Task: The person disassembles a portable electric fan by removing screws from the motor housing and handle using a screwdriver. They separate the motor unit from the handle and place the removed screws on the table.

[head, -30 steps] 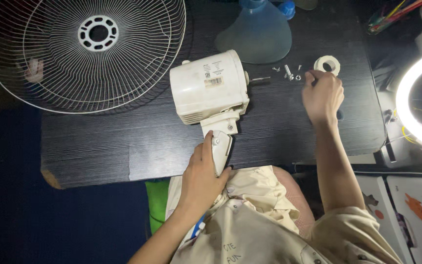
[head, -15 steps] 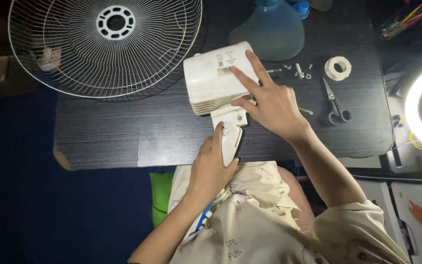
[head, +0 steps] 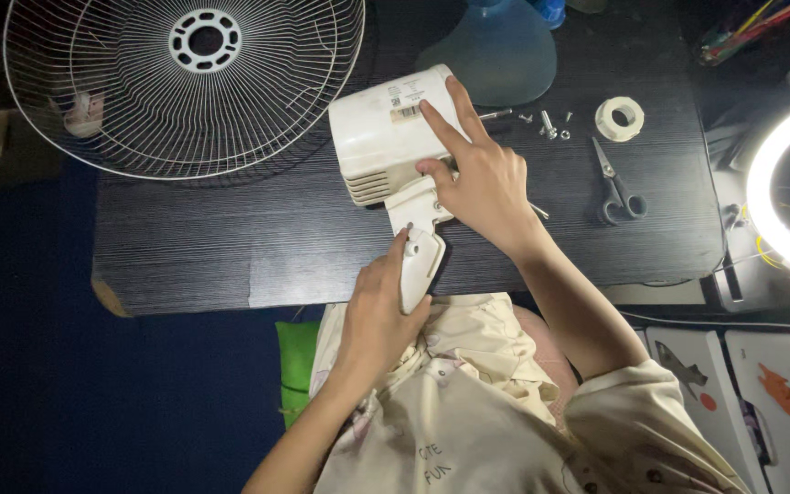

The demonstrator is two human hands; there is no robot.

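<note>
A white fan motor housing point(head: 377, 137) lies on the black table point(head: 230, 238), its neck bracket point(head: 416, 261) pointing toward me. My left hand point(head: 378, 316) grips the neck at the table's front edge. My right hand point(head: 477, 178) rests on the housing, fingers spread over its top and thumb at the joint with the neck.
A white wire fan guard point(head: 185, 82) lies at the back left. A blue fan blade point(head: 496, 41) sits behind the housing. Loose screws point(head: 546, 123), a white tape roll point(head: 619, 117) and scissors point(head: 616, 187) lie to the right. A lit ring light point(head: 784, 192) stands at the right edge.
My right hand left the screws and tape roll at the right and came onto the motor housing. The scissors came into view. My left hand stayed on the neck.
</note>
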